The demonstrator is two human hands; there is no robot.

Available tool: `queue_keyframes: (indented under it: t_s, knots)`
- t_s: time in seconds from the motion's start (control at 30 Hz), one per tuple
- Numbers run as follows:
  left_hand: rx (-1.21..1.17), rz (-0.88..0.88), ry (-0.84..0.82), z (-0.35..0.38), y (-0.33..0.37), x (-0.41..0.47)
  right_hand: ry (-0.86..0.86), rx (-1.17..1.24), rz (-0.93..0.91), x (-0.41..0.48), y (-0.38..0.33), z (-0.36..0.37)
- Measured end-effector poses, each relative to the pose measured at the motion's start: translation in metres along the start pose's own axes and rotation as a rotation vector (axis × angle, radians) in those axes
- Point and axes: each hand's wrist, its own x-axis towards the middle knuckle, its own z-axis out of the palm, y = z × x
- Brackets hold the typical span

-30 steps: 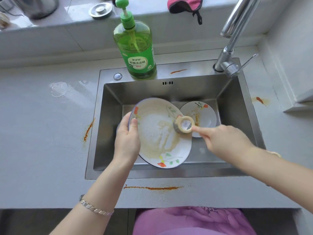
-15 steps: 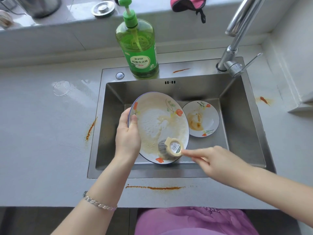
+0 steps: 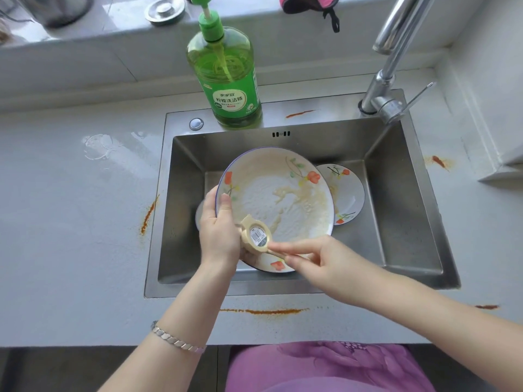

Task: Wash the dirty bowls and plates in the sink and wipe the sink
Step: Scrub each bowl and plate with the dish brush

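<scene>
— Sink (image 3: 396,210): where's the plate (image 3: 283,193)?
— Inside, tilted, soapy face upward; the left hand (image 3: 219,230) grips its left rim, thumb on top. The small plate (image 3: 348,193) lies flat at right, partly behind it.
— And the brush (image 3: 256,234)?
— Head at the plate's lower left, handle running right, pinched by the right hand (image 3: 319,261).

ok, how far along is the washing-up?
Done: nothing looks finished. In hand: left hand grips the large plate tilted over the sink while right hand holds the scrub brush against it; suds and yellowish residue cover it. Left: small plate lies stained on the sink floor, and the orange smear on the sink rim is unwiped.
</scene>
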Motion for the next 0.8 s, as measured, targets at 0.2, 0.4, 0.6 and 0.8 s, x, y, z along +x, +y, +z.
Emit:
queue_keyframes:
  t_s: [0.2,0.4,0.6,0.8]
  knots:
    - [0.011,0.002,0.039,-0.014,-0.007,0.012,-0.010,-0.271,0.086,-0.005,0.016,-0.018]
    - [0.003,-0.029,0.028,-0.013,-0.005,0.006,-0.084,-0.206,0.046,-0.001,0.013,-0.008]
    - [0.132,0.005,-0.100,-0.017,-0.008,0.006,0.204,-0.734,0.089,0.014,0.041,-0.048]
    - [0.161,-0.084,-0.192,-0.009,-0.011,0.002,0.360,-1.081,0.033,0.031,0.055,-0.058]
